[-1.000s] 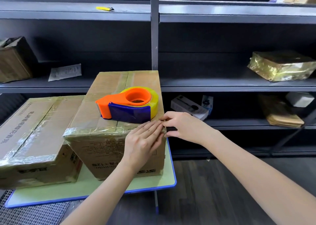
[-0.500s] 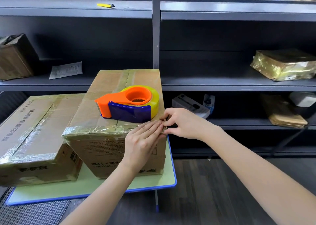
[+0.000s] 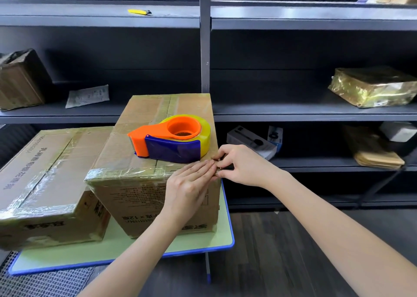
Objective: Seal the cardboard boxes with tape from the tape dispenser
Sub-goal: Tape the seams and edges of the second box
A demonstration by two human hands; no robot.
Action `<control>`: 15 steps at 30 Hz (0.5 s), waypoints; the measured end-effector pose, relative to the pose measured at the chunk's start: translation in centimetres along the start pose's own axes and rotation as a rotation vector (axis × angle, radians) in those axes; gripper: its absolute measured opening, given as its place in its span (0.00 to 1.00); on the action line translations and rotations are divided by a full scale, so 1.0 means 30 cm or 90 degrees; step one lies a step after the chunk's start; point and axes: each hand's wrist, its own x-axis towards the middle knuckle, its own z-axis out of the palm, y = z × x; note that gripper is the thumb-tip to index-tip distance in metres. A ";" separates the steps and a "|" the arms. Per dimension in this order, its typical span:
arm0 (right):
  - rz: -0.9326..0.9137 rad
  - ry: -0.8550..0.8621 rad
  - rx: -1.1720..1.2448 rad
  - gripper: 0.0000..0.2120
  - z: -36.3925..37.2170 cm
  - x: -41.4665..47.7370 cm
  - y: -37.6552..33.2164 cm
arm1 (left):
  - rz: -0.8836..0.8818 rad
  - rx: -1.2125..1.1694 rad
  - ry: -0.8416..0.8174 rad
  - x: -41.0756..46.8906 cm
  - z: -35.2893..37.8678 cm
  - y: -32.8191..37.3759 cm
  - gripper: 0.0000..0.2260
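Orange-and-blue plastic tape dispenser [image 3: 171,139] atop the brown cardboard box [image 3: 140,197] points left. The left hand [image 3: 189,183] presses with straight fingers and the right hand [image 3: 243,164] pinches the corner tape [image 3: 217,173].

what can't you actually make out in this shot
- Head view: near right corner of the taller box is covered by the left hand and right hand; whether anything is pinched there is unclear.
- Lower box: cut off by the head view's left edge.
- Small print on the taller box's front: partly behind the left hand, too small to read.
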 end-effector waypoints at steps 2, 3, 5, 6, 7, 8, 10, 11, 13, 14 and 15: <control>0.006 0.001 -0.038 0.09 -0.007 0.011 -0.012 | -0.012 -0.025 -0.052 0.007 -0.029 -0.002 0.11; 0.000 0.006 -0.071 0.10 -0.011 0.020 -0.020 | -0.033 -0.045 -0.072 0.013 -0.046 -0.002 0.12; -0.030 0.067 -0.146 0.11 -0.014 0.039 -0.050 | -0.113 -0.072 -0.067 0.024 -0.090 0.002 0.13; -0.051 0.123 -0.176 0.11 -0.011 0.051 -0.065 | -0.161 -0.067 -0.041 0.029 -0.115 0.003 0.13; -0.069 0.188 -0.203 0.10 -0.005 0.064 -0.077 | -0.211 -0.052 -0.005 0.034 -0.139 -0.001 0.14; -0.076 0.242 -0.227 0.12 0.003 0.079 -0.092 | -0.261 -0.032 0.028 0.039 -0.162 -0.009 0.15; -0.065 0.268 -0.271 0.20 0.018 0.121 -0.127 | -0.354 0.011 0.039 0.042 -0.200 -0.035 0.15; -0.065 0.234 -0.283 0.24 0.028 0.148 -0.141 | -0.395 0.029 0.027 0.039 -0.210 -0.051 0.13; -0.055 0.143 -0.281 0.28 0.038 0.195 -0.175 | -0.448 0.066 -0.004 0.033 -0.219 -0.075 0.10; -0.041 0.098 -0.259 0.26 0.038 0.218 -0.188 | -0.453 0.099 -0.025 0.031 -0.221 -0.080 0.11; -0.032 0.068 -0.233 0.22 0.034 0.235 -0.203 | -0.455 0.132 -0.049 0.032 -0.220 -0.083 0.14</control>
